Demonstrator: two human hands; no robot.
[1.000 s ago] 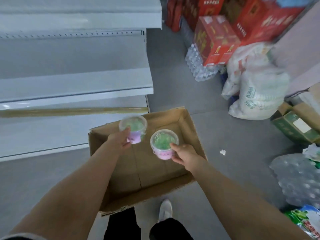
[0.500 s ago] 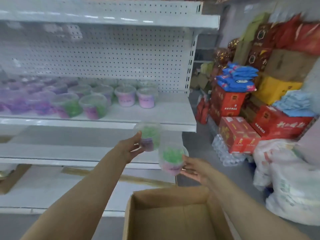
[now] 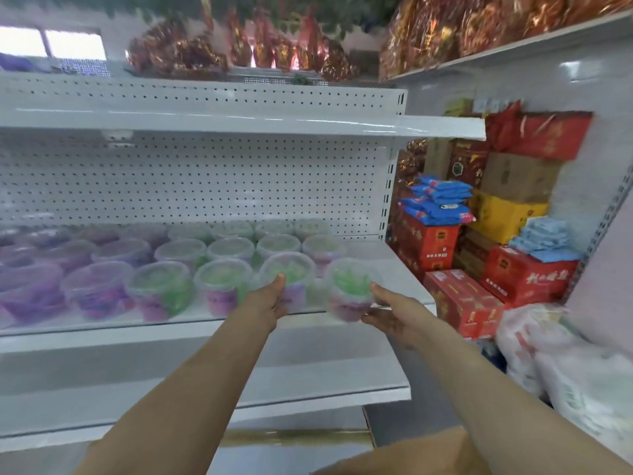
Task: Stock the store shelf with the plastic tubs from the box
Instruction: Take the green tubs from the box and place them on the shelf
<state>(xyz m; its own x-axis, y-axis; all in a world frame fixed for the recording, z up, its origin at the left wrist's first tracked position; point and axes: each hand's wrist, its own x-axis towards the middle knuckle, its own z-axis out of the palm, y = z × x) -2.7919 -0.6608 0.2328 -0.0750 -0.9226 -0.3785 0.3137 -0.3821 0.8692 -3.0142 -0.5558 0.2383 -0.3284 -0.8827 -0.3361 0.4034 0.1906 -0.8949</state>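
Plastic tubs (image 3: 350,286) clasped between fingers (image 3: 376,289) of both hands (image 3: 390,315).

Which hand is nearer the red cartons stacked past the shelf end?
Right. The right hand, gripping the right tub, is left of the red cartons; the left hand grips the left tub farther left.

Arms outstretched, left hand (image 3: 268,303), right hand (image 3: 390,313), both gripping

One wide-angle view from the person's head, facing forward and slightly down, close to a white store shelf (image 3: 394,269) that fills the left and centre. The left hand (image 3: 270,299) and right hand (image 3: 387,310) reach away from the lens to mid-frame. Red cartons (image 3: 459,303) stand farther off, right.
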